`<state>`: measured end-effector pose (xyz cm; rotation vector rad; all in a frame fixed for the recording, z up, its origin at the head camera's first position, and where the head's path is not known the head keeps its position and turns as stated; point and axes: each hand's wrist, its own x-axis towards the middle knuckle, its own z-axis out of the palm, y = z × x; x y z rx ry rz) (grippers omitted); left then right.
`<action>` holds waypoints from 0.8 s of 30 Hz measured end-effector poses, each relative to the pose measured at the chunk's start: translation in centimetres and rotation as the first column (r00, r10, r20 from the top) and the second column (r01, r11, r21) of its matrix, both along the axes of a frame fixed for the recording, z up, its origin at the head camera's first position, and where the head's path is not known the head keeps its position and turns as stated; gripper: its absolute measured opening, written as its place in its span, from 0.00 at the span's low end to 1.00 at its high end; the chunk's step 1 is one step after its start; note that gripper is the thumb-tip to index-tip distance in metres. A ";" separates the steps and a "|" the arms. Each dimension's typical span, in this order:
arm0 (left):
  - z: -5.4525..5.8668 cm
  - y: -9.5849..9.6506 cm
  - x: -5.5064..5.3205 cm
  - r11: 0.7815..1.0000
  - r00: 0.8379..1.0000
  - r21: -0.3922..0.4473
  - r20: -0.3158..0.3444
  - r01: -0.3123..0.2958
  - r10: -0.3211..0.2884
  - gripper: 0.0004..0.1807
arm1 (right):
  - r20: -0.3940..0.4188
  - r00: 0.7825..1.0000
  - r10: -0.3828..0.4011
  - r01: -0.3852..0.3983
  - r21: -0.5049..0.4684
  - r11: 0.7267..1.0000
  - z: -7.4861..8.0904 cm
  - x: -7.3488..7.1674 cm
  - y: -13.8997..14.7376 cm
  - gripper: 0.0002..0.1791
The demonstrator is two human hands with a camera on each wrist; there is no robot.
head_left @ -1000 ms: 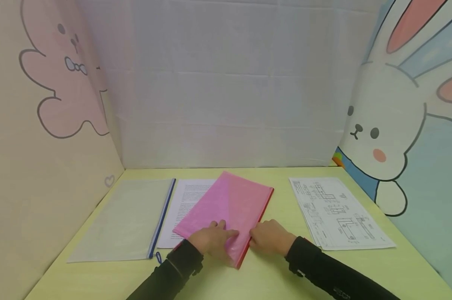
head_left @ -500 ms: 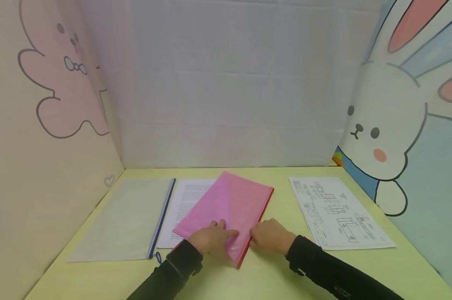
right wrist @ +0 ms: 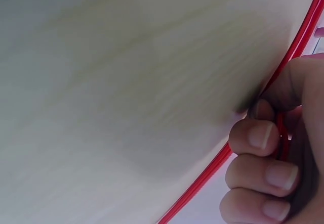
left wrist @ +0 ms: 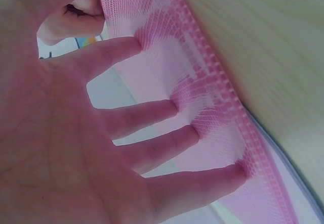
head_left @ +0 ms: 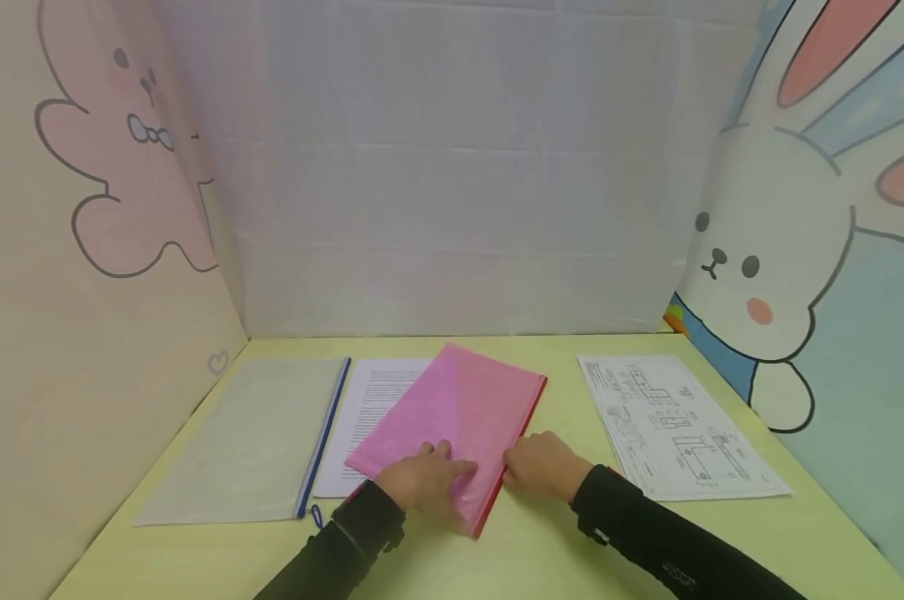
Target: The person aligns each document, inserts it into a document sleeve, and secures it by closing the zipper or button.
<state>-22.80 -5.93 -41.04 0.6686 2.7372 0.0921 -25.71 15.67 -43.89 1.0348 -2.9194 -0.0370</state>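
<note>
A pink mesh zip pouch (head_left: 500,396) lies tilted mid-table, with a red zipper (head_left: 532,408) along its right edge. My left hand (head_left: 425,485) presses its lower part with spread fingers. In the left wrist view, those fingertips (left wrist: 238,172) dent the mesh close to its seam. My right hand (head_left: 543,467) is at the zipper's lower half. The right wrist view shows its curled fingers pinching a red zipper pull cord (right wrist: 283,138); the slider itself is hidden by the fingers.
Under the pouch's left side lies a printed text sheet (head_left: 347,442). Left of it is a clear pouch (head_left: 249,442) with a blue zipper and loop. Sheets with technical drawings (head_left: 676,425) lie at the right. A white sheet (head_left: 452,167) hangs behind the table.
My right hand has shifted slightly up and away along the red zipper. The left hand and the pouch have stayed in place.
</note>
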 end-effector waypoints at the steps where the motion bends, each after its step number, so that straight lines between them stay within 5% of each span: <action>1: 0.0 0.0 0.0 1.000 1.000 0.000 -0.001 0.000 0.000 0.53 | 0.000 1.000 -0.004 0.004 0.005 1.000 0.0 0.0 0.0 0.14; 24: -0.2 -0.1 -0.1 0.999 0.999 -0.002 -0.019 0.032 -0.032 0.53 | 0.045 0.996 -0.076 0.075 0.033 0.997 -0.1 -0.6 0.3 0.13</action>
